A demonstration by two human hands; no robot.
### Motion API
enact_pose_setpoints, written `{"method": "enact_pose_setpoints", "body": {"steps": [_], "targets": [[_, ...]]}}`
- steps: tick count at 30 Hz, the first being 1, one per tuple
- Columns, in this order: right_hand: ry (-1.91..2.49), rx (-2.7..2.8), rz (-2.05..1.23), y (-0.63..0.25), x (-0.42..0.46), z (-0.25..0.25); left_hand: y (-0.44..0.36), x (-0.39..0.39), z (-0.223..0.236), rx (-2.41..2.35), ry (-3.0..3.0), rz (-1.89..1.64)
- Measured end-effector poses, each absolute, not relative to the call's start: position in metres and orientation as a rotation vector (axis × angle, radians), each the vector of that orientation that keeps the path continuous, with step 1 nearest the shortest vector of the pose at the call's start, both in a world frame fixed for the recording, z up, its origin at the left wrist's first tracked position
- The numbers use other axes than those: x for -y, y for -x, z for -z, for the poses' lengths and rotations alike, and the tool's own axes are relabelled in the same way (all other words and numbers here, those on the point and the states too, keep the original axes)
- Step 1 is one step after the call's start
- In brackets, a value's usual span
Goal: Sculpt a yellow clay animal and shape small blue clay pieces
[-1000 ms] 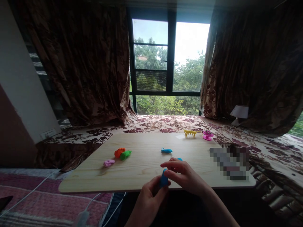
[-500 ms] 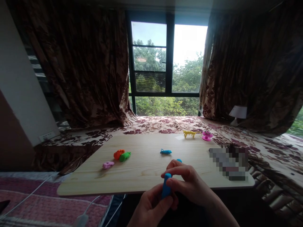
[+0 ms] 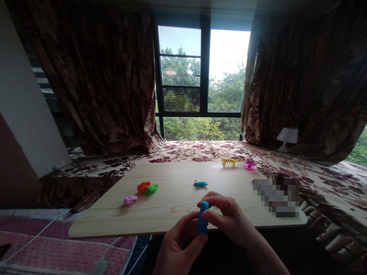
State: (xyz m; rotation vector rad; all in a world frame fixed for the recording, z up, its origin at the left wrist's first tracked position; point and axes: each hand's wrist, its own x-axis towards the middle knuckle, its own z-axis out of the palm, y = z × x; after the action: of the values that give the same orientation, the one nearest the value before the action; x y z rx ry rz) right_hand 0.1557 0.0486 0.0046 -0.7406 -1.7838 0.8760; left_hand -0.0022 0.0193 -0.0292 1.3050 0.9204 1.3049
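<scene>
Above the table's near edge, both my hands hold an upright, thick blue roll of what looks like modelling clay [image 3: 203, 218]. My left hand [image 3: 183, 242] grips its lower part between thumb and fingers. My right hand [image 3: 228, 217] pinches the upper part from the right side, with the other fingers curled behind. Beyond the hands, a smaller blue clay piece with a thin loop at one end [image 3: 200, 183] lies on the table.
The pale wooden table [image 3: 169, 214] bears orange [image 3: 143, 186], green [image 3: 151, 190] and pink [image 3: 130, 200] lumps at left. A yellow four-legged figure [image 3: 228, 162] and a pink figure [image 3: 250, 164] stand at the far edge. A blurred-out object [image 3: 276, 198] lies at right.
The blue roll and my right fingers have risen slightly. A round blue bit that showed behind my right hand is now out of sight.
</scene>
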Motion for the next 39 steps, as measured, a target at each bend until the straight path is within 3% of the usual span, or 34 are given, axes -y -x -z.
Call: {"method": "enact_pose_setpoints", "body": {"steps": [7,15,21,33,39], "targets": [[0.796,1.764,-0.865,-0.153,-0.048,-0.003,0.004,-0.016,0.031,-0.986,-1.279,-1.284],[0.896,1.79,-0.629,-0.124,-0.038,0.017,-0.005,-0.027,0.03,-0.324,-0.612,-1.056],[1.028,1.92,-0.394,-0.108,-0.05,0.035,-0.008,-0.035,0.036,-0.108,-0.551,-1.072],[1.03,1.891,-0.511,-0.11,-0.05,0.044,-0.009,-0.031,0.041,-0.076,-0.532,-1.098],[0.785,1.996,-0.409,-0.107,-0.044,0.046,-0.012,-0.033,0.034,-0.207,-0.531,-1.299]]}}
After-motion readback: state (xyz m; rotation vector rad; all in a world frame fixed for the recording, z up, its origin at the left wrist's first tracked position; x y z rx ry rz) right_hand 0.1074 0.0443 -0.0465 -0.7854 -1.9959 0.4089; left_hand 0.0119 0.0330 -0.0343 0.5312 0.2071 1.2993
